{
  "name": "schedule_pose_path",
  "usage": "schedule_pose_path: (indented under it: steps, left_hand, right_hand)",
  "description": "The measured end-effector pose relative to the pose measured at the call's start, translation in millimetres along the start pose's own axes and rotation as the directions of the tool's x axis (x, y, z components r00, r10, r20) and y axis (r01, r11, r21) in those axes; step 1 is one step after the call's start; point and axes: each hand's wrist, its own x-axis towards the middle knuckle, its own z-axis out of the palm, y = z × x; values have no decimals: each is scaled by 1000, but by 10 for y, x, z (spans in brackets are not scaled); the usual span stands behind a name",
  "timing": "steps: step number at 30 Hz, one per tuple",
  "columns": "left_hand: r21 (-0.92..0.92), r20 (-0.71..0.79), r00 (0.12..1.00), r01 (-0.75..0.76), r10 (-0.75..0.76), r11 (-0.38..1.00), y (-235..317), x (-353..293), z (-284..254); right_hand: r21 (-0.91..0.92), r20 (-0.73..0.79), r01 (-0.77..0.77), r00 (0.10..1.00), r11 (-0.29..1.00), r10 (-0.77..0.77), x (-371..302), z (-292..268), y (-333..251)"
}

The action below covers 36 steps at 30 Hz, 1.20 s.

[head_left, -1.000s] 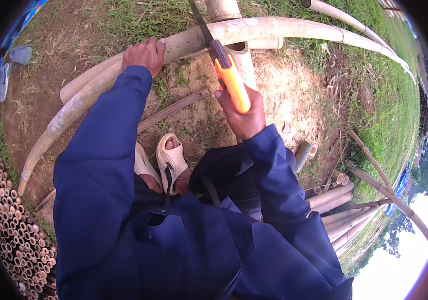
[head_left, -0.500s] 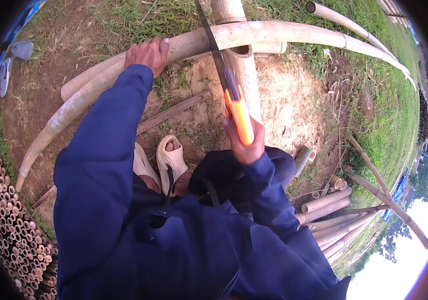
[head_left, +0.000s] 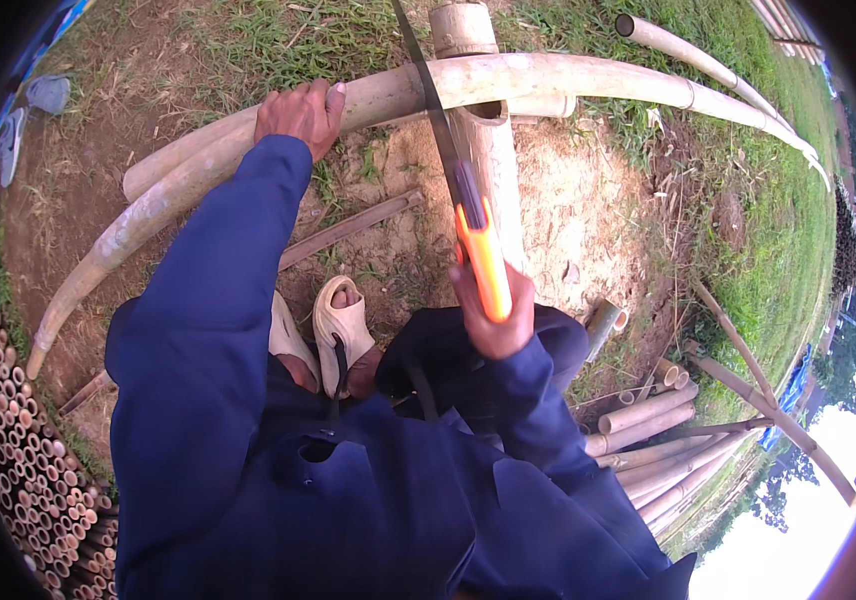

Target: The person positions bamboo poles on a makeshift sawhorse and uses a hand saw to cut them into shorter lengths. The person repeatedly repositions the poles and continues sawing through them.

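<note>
A long bamboo pole [head_left: 568, 80] lies crosswise in front of me, over another thick bamboo piece [head_left: 486, 150] that points toward me. My left hand [head_left: 300, 118] is wrapped over the pole, left of the saw. In my right hand [head_left: 498, 310] is the orange handle of a hand saw [head_left: 438, 110]. Its dark blade lies across the pole, just left of where the two bamboos cross. How deep the teeth sit in the pole cannot be made out.
Another bamboo length [head_left: 183, 150] lies behind the pole. A split bamboo strip [head_left: 353, 230] rests on the soil near my sandals [head_left: 341, 325]. Cut bamboo pieces [head_left: 648, 415] lie at the right. Stacked bamboo [head_left: 28, 430] fills the lower left. Shoes [head_left: 11, 145] lie far left.
My right hand has drawn the saw back toward me, so its handle sits lower in view. My left hand keeps its hold on the pole.
</note>
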Motion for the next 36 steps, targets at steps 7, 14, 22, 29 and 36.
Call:
schedule_pose_path:
  steps: [7,14,22,29,36]
  left_hand:
    - [15,-90,996,-20,22,1000,114,-44,208]
    - [27,-42,999,-13,14,1000,28,11,39]
    - [31,-98,994,-44,47,999,121,25,146]
    - [10,-89,995,-42,43,999,4,87,60]
    - [32,-138,989,-41,45,999,115,22,188]
  right_hand:
    - [-59,7,-96,995,994,96,90,-203,-119]
    - [-27,-53,59,997,998,-61,197,-33,-186]
    - [-38,-5,-18,1000,999,18,291,-162,-189]
    - [-14,11,-75,997,997,75,8,-136,-150]
    - [-87,-13,-117,993,989,116,-98,-180,45]
